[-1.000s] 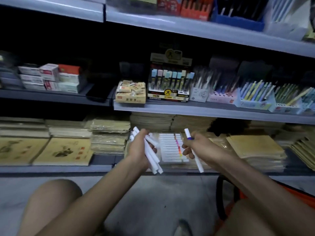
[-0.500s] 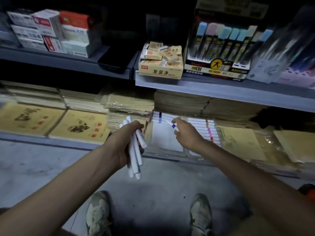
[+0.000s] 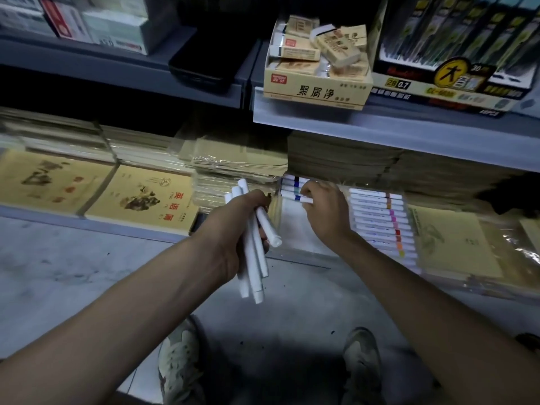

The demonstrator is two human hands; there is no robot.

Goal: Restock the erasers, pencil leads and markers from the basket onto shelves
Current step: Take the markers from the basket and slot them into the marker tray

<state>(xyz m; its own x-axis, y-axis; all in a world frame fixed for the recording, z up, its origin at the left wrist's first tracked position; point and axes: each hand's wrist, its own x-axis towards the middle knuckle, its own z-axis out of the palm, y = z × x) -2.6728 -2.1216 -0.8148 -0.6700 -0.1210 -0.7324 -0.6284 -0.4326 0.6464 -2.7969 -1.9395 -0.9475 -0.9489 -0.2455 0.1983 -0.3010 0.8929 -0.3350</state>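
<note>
My left hand point(image 3: 233, 229) grips a bundle of several white markers point(image 3: 254, 255) in front of the bottom shelf. To its right, my right hand point(image 3: 324, 214) pinches one white marker with a blue band point(image 3: 295, 197) and lays it into the clear marker tray point(image 3: 298, 229) on the bottom shelf. Two other blue-banded markers lie at the tray's far left end. A row of markers with brown, pink, red and orange bands point(image 3: 380, 220) fills the tray's right half. The basket is out of view.
On the shelf above stand a yellow box of erasers point(image 3: 317, 89) and a display box of pencil leads point(image 3: 455, 83). Stacks of yellow exercise books point(image 3: 140, 197) flank the tray. White boxes point(image 3: 114, 27) sit upper left. My two shoes point(image 3: 181, 363) stand on the grey floor.
The camera moved closer and tilted down toward the bottom shelf. My right hand carried its blue-banded marker forward into the tray's left end. The left hand kept its bundle.
</note>
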